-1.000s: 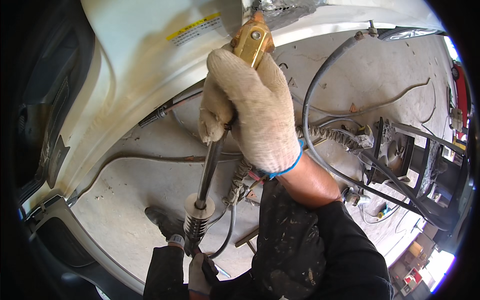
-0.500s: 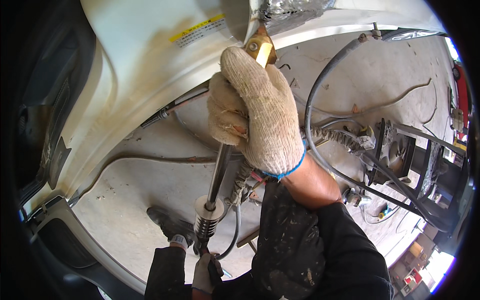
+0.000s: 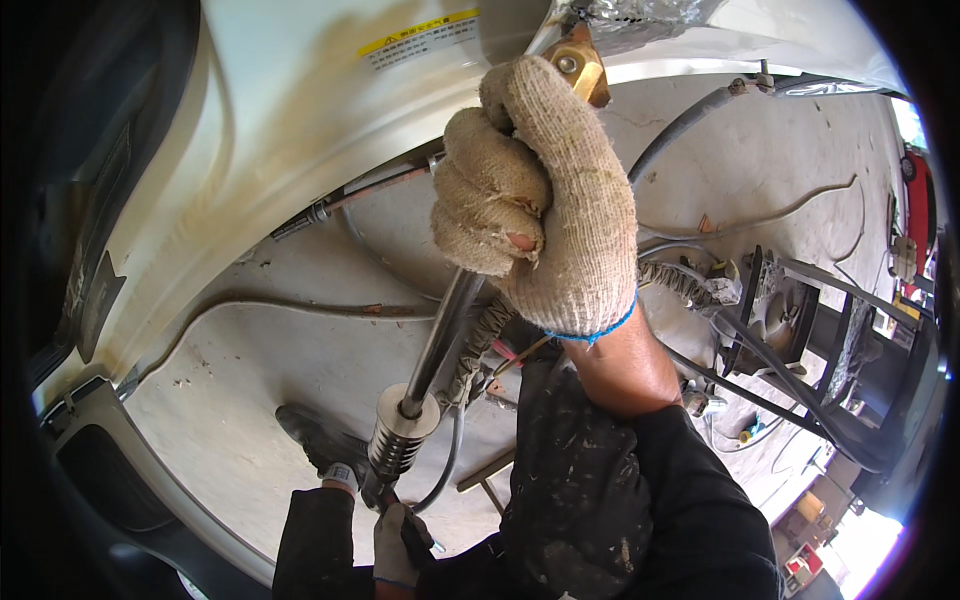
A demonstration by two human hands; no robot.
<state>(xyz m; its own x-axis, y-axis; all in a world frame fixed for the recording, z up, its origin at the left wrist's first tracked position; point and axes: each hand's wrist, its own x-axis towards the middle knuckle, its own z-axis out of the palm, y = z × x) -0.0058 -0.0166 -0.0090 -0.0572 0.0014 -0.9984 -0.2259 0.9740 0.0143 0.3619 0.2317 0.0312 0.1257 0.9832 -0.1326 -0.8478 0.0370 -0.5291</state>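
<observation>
My right hand point(image 3: 550, 200), in a worn knitted glove with a blue cuff, is closed around the upper part of a long pulling tool. Its bright steel rod point(image 3: 455, 310) slants down left from my fist to a ribbed metal cylinder point(image 3: 400, 430). Above the fist a brass-coloured head point(image 3: 585, 68) is up against the edge of the white car body point(image 3: 300, 110); the exact contact is hard to make out. Lower down, my left hand point(image 3: 400, 545), gloved too, is wrapped around the tool's dark handle. Bare crumpled metal point(image 3: 640, 12) lies at the top.
A yellow-and-white label point(image 3: 420, 38) is on the car body. Cables point(image 3: 250, 302) and a wrapped hose point(image 3: 680, 280) run over the concrete floor. A black metal frame point(image 3: 790, 310) stands at the right. An open door point(image 3: 150, 500) fills the lower left; a shoe point(image 3: 315, 440) is near the tool.
My right fist and the brass-coloured head have moved slightly up and right in view, while the ribbed cylinder has shifted a little left. Both hands keep their grip.
</observation>
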